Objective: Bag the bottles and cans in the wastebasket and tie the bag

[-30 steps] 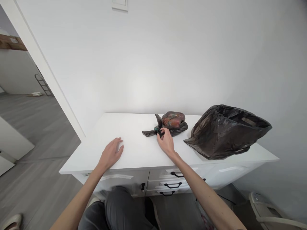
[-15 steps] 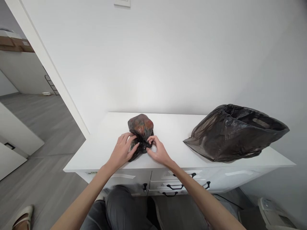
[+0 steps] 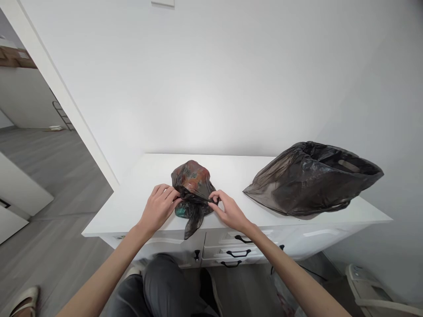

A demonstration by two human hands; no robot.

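A small black plastic bag lies on the white cabinet top, with reddish-orange and some green contents showing through its thin film. My left hand pinches the bag's gathered plastic on the left side. On the right side, my right hand pinches another part of it between thumb and fingers. The plastic is stretched between both hands, and a loose tail of it hangs over the cabinet's front edge. What lies under the gathered film cannot be made out.
A larger black plastic bag with an open mouth rests at the right of the white cabinet. Black-handled drawers are below. A wall stands behind, a doorway at left. A pale appliance stands on the floor at lower right.
My hands have moved apart, pulling the small bag's plastic taut between them. A tail of the film now hangs toward me. The view has shifted slightly right.
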